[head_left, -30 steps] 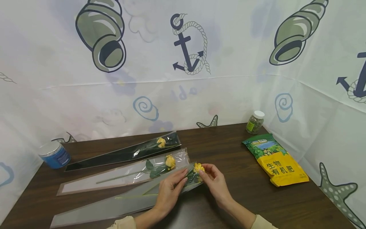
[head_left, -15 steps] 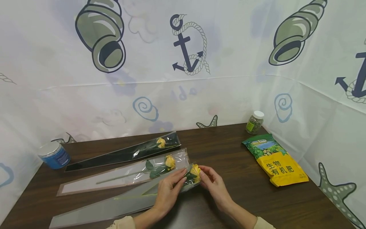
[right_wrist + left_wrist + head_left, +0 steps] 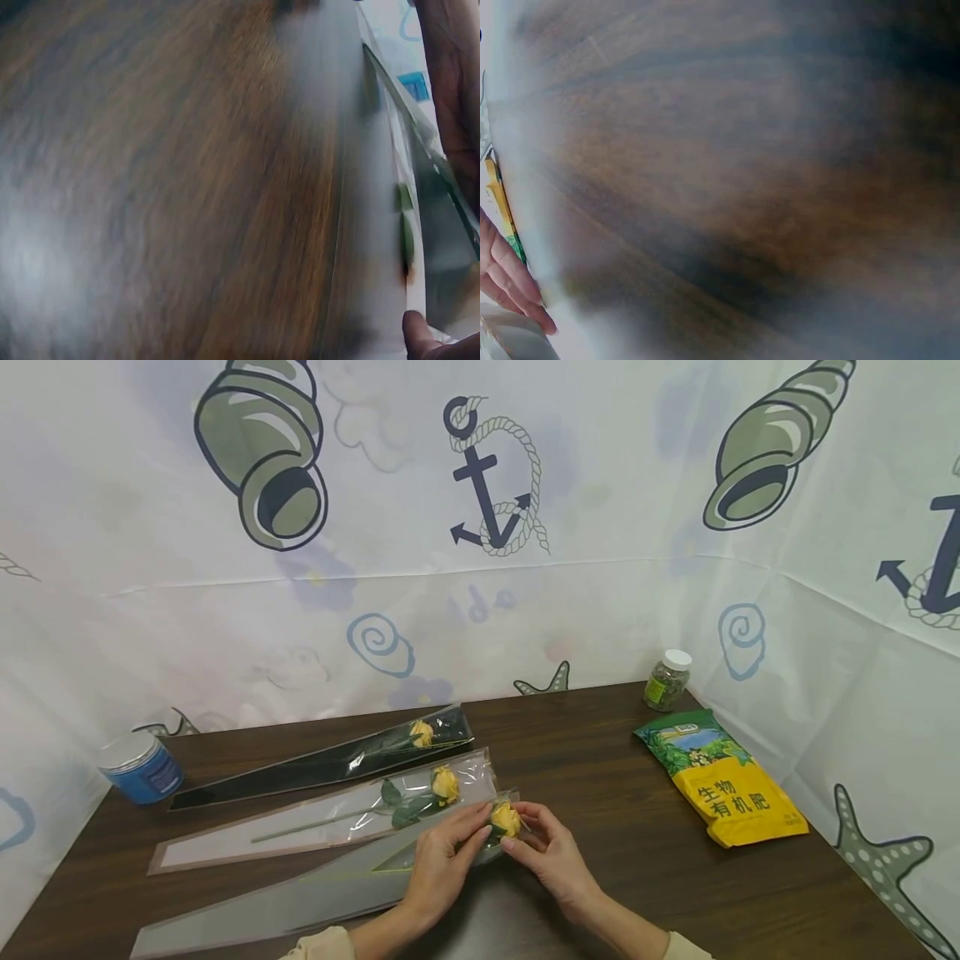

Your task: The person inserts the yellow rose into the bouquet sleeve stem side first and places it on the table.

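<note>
A long tapered grey flower sleeve [image 3: 277,902] with a clear front lies nearest the person. My left hand [image 3: 446,858] pinches its wide end between thumb and fingers. A yellow rose [image 3: 506,819] shows at that end, some green leaf beside it, its stem hidden. My right hand [image 3: 553,858] has its thumb on the rose's near side and its fingers curled behind the bloom. The right wrist view catches the right thumb [image 3: 420,337] beside the sleeve seen edge-on. In the left wrist view, fingers of the right hand [image 3: 510,277] appear at the lower left.
Behind lie a white sleeve [image 3: 202,850] and a black sleeve [image 3: 247,785], each with a yellow rose inside. A blue jar [image 3: 146,770] stands far left. At the right are a green-and-yellow bag [image 3: 723,781] and a small white-capped jar [image 3: 667,681]. Printed cloth surrounds the table.
The rose and my right hand have shifted left and slightly toward the person, closer to my left hand. My left hand stays at the sleeve's wide end.
</note>
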`<state>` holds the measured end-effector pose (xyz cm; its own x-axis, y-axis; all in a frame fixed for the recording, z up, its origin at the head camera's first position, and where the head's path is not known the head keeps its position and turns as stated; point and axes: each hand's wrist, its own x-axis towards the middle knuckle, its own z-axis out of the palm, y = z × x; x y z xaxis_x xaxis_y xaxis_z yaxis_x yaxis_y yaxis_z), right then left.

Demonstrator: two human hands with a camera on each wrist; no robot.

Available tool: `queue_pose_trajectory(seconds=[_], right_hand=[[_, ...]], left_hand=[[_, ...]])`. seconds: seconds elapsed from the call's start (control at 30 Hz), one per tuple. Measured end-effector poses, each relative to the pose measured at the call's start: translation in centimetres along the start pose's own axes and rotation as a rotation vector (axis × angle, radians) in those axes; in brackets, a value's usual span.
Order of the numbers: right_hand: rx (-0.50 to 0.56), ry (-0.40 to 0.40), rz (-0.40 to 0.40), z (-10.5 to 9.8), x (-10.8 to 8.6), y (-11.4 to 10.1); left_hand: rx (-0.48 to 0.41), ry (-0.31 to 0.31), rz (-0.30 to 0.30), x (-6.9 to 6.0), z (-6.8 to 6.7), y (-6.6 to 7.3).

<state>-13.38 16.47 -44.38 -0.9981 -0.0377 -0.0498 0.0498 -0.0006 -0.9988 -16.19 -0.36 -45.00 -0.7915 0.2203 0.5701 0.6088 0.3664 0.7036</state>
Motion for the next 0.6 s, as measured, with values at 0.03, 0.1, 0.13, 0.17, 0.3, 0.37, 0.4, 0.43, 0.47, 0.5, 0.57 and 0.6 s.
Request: queue_pose_trajectory(seconds=[0.03,0.1,0.13,0.17,0.3,0.37,0.4,0.43,0.47,0.5,0.57,0.6], right_hand=[[0.008,-0.009,0.001,0.0,0.0,0.0],[0.028,-0.022,-0.001,0.1,0.0,0.1],[0.037,-0.021,-0.002,0.1,0.0,0.1],[0.041,-0.016,-0.004,0.1,0.0,0.1],[0.029,0.009,-0.011,0.1,0.0,0.1],[0.018,0.025,-0.017,0.1,0.0,0.2],[0.01,0.034,-0.024,0.1,0.0,0.2],[0.004,0.043,-0.027,0.0,0.0,0.2],[-0.002,0.053,-0.031,0.0,0.0,0.2],[-0.008,0.062,-0.035,0.0,0.1,0.2],[-0.007,0.078,-0.033,-0.2,0.1,0.1],[-0.006,0.085,-0.032,-0.2,0.1,0.1]], left_hand=[[-0.007,-0.001,-0.001,0.0,0.0,0.0],[-0.016,-0.003,0.003,0.0,0.0,0.1],[-0.02,-0.004,0.005,0.0,0.0,0.1],[-0.022,-0.007,0.007,0.0,0.0,0.2],[-0.003,-0.034,0.016,0.0,-0.2,0.1],[0.024,-0.054,0.022,0.0,-0.4,-0.1],[0.037,-0.062,0.027,0.0,-0.6,-0.2],[0.057,-0.071,0.03,0.0,-0.8,-0.4],[0.081,-0.081,0.035,-0.1,-1.0,-0.6],[0.108,-0.093,0.036,-0.1,-1.3,-0.7],[0.158,-0.124,0.036,-0.3,-2.0,-1.0],[0.189,-0.148,0.027,-0.4,-2.3,-1.2]])
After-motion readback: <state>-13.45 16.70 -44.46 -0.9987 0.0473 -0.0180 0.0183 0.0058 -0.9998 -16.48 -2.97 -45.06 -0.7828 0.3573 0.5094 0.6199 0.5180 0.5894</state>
